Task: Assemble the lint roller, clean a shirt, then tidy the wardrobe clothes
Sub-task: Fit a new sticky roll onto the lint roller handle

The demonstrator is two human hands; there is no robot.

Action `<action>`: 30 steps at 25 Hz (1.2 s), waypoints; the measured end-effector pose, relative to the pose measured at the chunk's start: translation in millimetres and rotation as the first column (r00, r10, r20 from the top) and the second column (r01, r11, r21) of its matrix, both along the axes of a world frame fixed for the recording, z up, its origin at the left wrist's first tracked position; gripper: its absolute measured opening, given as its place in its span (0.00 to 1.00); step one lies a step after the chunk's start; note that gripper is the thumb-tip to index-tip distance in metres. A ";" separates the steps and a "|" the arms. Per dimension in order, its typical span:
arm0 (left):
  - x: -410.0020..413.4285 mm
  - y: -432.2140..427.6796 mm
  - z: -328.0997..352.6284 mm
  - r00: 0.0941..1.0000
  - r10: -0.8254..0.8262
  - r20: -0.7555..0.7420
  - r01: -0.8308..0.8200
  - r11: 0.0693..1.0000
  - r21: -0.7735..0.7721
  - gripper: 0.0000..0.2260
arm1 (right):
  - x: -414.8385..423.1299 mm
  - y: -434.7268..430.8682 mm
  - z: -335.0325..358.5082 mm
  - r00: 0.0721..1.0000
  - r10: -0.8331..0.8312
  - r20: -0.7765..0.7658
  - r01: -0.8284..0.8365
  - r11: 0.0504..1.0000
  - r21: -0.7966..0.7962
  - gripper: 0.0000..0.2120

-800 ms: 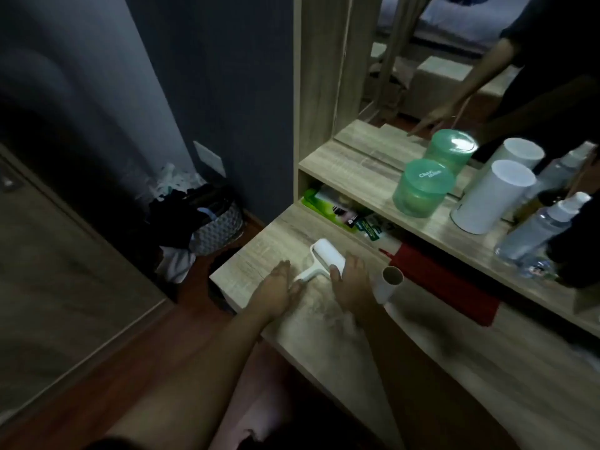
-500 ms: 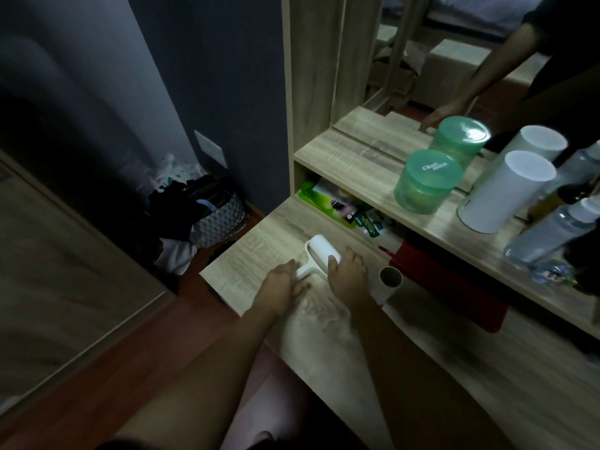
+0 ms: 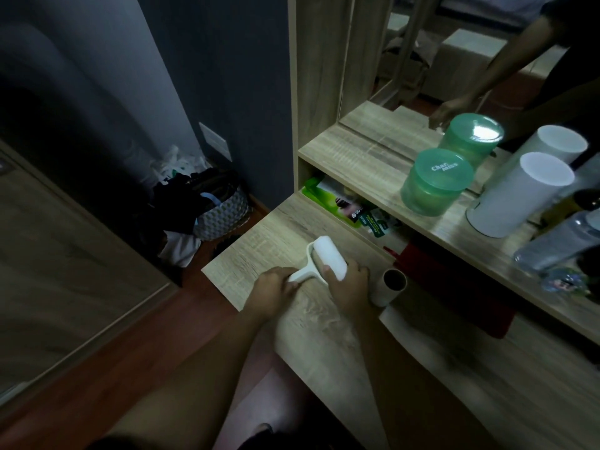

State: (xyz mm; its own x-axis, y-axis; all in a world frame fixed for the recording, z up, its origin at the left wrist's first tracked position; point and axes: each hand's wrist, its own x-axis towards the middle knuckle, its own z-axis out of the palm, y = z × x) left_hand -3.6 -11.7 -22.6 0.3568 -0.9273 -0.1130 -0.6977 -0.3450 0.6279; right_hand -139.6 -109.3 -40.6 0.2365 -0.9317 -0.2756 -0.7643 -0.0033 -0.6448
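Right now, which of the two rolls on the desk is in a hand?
The white roll on the handle, gripped by the right hand; the hollow tube sits ungripped beside it.

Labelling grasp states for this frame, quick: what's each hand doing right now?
Left hand: holding the lint roller handle.
Right hand: holding the white roll.

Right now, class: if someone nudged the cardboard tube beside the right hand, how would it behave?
The cardboard tube looks hollow, so probably light. It seems to stand on end, so a nudge might tip it, then roll it. Thin walls may dent if squeezed.
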 end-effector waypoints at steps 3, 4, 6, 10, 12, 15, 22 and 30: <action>3.3 5.7 9.8 0.991 0.041 -0.127 -0.040 0.999 0.009 0.09 | -3.5 12.5 9.6 0.927 -0.130 0.352 0.075 0.983 0.165 0.28; 2.6 7.9 12.8 0.982 0.067 -0.177 -0.065 0.998 0.020 0.07 | -5.6 16.6 9.6 0.888 -0.181 0.423 0.098 0.973 0.211 0.30; -0.1 10.1 17.1 0.934 0.139 -0.329 -0.128 0.990 0.055 0.05 | -9.2 20.7 5.5 0.833 -0.258 0.489 0.132 0.952 0.277 0.34; -7.0 0.1 31.4 0.797 0.274 -0.538 -0.237 0.962 0.138 0.14 | -15.4 27.3 21.6 0.795 -0.200 0.573 0.041 0.960 0.278 0.28; -12.1 -8.2 40.2 0.822 0.247 -0.513 -0.247 0.966 0.068 0.15 | -19.0 31.6 26.3 0.779 -0.172 0.603 -0.016 0.956 0.293 0.21; -20.7 -16.6 43.0 0.854 0.198 -0.481 -0.243 0.969 -0.032 0.15 | -27.0 36.1 27.3 0.734 -0.175 0.656 -0.087 0.934 0.345 0.18; -22.1 -18.0 35.3 0.872 0.155 -0.464 -0.200 0.979 -0.050 0.13 | -32.6 22.0 24.2 0.791 -0.076 0.607 -0.194 0.910 0.366 0.13; -30.1 -21.9 44.8 0.777 0.251 -0.578 -0.294 0.956 0.020 0.14 | -29.6 22.8 32.3 0.834 0.095 0.544 -0.270 0.929 0.253 0.19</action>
